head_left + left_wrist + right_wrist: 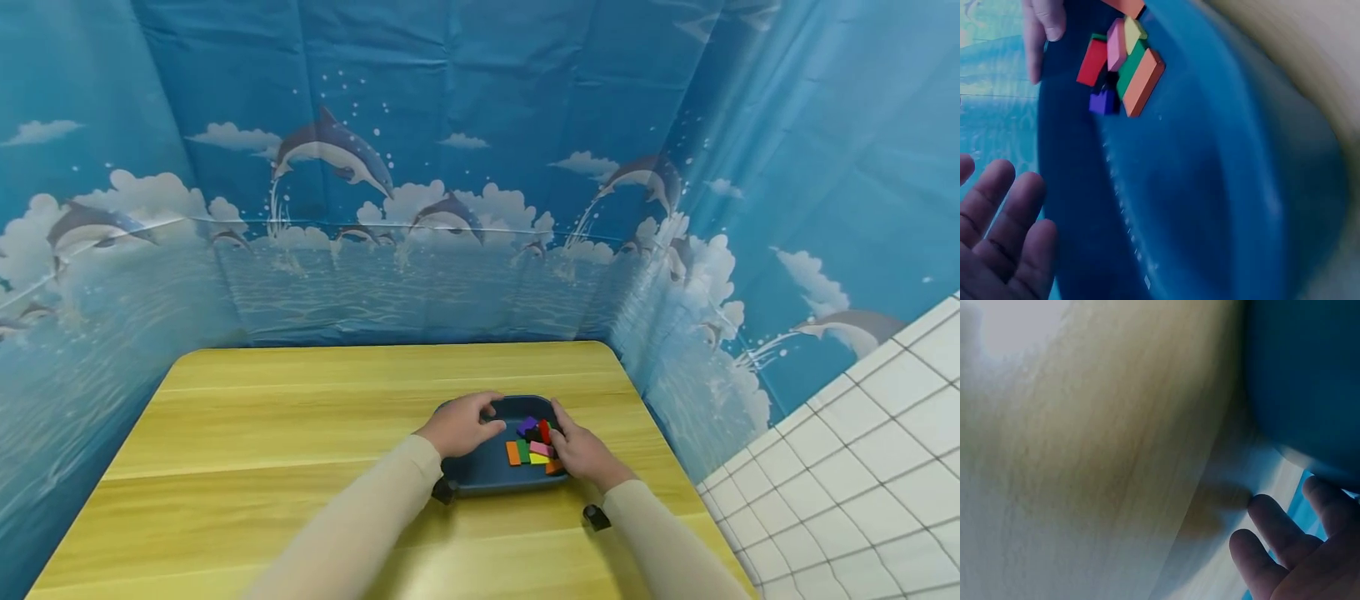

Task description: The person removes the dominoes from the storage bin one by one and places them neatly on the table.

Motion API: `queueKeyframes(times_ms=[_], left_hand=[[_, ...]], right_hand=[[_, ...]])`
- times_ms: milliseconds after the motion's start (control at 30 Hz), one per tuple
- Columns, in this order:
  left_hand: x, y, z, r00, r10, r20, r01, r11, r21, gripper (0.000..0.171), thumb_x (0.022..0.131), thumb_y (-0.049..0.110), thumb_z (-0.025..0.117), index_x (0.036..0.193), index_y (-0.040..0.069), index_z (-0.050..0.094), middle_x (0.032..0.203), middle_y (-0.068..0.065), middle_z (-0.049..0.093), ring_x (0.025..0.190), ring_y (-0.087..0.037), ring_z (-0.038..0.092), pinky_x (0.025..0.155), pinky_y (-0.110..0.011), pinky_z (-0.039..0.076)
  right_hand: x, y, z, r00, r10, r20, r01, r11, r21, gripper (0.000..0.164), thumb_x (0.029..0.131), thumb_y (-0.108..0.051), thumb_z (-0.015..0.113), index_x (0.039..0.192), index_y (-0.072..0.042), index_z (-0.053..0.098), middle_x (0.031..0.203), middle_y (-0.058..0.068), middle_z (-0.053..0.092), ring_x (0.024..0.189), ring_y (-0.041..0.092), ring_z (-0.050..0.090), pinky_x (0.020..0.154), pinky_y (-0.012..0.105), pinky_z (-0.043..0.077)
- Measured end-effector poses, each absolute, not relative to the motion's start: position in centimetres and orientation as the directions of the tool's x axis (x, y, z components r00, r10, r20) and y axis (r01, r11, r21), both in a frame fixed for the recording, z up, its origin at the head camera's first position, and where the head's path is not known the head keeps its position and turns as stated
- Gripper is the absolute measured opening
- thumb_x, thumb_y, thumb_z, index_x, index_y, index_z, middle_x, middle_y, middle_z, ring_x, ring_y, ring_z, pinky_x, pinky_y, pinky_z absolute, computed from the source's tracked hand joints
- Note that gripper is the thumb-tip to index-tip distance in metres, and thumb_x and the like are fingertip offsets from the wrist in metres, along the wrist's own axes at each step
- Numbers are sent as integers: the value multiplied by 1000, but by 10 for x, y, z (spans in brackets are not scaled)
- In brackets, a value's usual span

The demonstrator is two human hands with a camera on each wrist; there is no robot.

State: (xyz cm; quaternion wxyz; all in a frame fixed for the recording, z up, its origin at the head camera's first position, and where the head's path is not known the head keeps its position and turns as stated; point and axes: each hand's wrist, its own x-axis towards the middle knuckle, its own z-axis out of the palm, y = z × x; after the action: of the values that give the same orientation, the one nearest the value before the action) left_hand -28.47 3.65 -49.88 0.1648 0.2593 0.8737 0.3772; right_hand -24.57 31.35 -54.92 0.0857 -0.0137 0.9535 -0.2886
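Note:
A dark blue plastic tub [487, 488] sits toward the front right of the table. Several small coloured blocks lie together at its right end, among them a purple block [1103, 102], a red block [1092, 62], a pink block [542, 448] and an orange block [1143, 82]. My right hand [588, 457] holds the tub's right rim, thumb on the inner side, other fingers outside the wall. Over the left end, my left hand [461, 423] hovers with loosely bent, parted fingers [1025, 200] near the rim and nothing in them.
The tub stands on a yellow wood-grain table [300, 417]. A dolphin-print curtain [450, 167] hangs behind and along the sides; white tiles [847, 467] show at the right. Black wrist devices [444, 490] sit under both wrists.

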Motion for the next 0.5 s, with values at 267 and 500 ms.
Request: queueKeyframes(times_ms=[267,500], left_hand=[[-293,62,-513,-811,562,-162,298,636,712,58,102,43,68,155,24,54,137,-4,66,117,-22,67,103,-45,55],[-294,80,-525,-776,601,-191,320,636,702,55,98,37,75,149,22,60,136,-6,68,117,-21,68,100,-43,57]], right_hand=[[-250,308,-550,-987,-62,-146,30,834,-551,66,114,-30,41,171,-17,11,127,22,68,103,31,65,98,53,50],[-244,309,-553,-988,-31,-153,58,836,-546,66,113,-28,41,171,-16,13,101,12,70,85,23,62,86,45,50]])
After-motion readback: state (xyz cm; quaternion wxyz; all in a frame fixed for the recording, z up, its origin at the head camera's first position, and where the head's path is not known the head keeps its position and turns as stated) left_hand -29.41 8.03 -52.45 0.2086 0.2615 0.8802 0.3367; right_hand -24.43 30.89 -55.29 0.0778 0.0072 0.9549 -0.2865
